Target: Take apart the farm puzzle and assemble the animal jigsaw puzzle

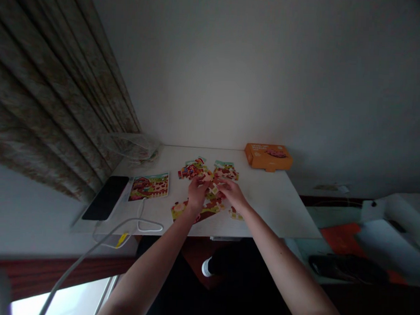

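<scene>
Both hands meet over a colourful jigsaw puzzle on the white table. My left hand is closed, its fingertips at a small jigsaw piece. From the other side my right hand pinches at the same spot. The fingers partly hide the piece. Joined puzzle sections lie around them: one with red and blue figures behind the left hand, and one with brown patches behind the right. Nearer me is a larger brown-and-green section, partly under my left wrist. A pale yellow piece lies beside my right forearm.
A farm picture card and a black phone lie to the left on the white table. A white cable hangs over the front edge. An orange box stands back right; a clear plastic bag sits back left.
</scene>
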Demonstrator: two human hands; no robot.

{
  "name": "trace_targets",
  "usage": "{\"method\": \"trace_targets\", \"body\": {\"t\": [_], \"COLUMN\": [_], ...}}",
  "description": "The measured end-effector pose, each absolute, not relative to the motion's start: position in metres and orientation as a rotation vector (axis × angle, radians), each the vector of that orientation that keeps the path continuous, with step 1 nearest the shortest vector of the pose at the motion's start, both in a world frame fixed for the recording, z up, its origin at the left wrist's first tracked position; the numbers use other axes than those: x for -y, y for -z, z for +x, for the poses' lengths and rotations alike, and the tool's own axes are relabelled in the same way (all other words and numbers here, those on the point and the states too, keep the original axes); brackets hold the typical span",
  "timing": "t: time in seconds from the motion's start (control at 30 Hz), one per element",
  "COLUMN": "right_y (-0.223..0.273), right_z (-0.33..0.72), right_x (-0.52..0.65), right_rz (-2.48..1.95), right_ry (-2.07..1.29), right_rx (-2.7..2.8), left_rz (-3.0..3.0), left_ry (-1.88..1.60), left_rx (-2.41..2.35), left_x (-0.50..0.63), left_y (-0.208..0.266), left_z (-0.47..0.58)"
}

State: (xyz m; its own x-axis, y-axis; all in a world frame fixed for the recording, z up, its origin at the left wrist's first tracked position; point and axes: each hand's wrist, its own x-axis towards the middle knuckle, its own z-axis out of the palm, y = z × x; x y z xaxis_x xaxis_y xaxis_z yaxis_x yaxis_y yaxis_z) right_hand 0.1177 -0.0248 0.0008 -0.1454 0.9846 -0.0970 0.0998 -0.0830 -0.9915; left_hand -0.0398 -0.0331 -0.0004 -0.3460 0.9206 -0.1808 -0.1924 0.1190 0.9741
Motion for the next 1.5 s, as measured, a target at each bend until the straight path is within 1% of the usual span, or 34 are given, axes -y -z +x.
{"method": "trace_targets", "body": {"t": [0.17,0.3,0.47,0.6,0.77,0.83,0.9,1.03,1.1,1.17,1.27,1.5], "right_y": [0.002,0.001,0.002,0.002,0.005,0.010,0.014,0.015,0.014,0.012,0.008,-0.003], "right_z": [0.110,0.109,0.127,0.139,0.146,0.148,0.149,0.144,0.138,0.130,0.120,0.109], "right_x": [0.042,0.045,0.018,-0.023,-0.045,-0.038,-0.023,0.015,0.033,0.047,0.060,0.057], "right_rz": [-1.164,-1.146,-1.272,-1.385,-1.618,-1.641,-1.564,-1.294,-1.262,-1.319,-1.398,-1.427], "right_ry": [-1.332,-1.313,-1.212,-1.049,-0.577,-0.452,-0.416,-0.445,-0.429,-0.391,-0.320,-0.165], "right_rx": [1.279,1.255,1.222,1.194,1.441,1.586,1.776,2.183,2.332,2.428,2.492,2.478], "left_rz": [0.921,0.929,0.993,1.125,1.597,1.814,1.969,2.169,2.202,2.234,2.308,2.249], "left_ry": [-1.443,-1.358,-1.355,-1.305,-1.110,-0.983,-0.801,-0.490,-0.369,-0.329,-0.362,-0.387], "left_rx": [-1.500,-1.539,-1.613,-1.649,-1.997,-2.090,-2.126,-2.063,-2.044,-2.033,-1.996,-1.974], "left_x": [0.037,0.033,0.014,-0.007,-0.014,-0.004,0.014,0.067,0.095,0.118,0.138,0.125], "left_y": [0.005,0.000,-0.006,-0.011,-0.016,-0.017,-0.020,-0.020,-0.016,-0.010,-0.003,-0.007], "left_z": [-0.042,-0.053,-0.087,-0.113,-0.131,-0.134,-0.134,-0.125,-0.117,-0.109,-0.104,-0.112]}}
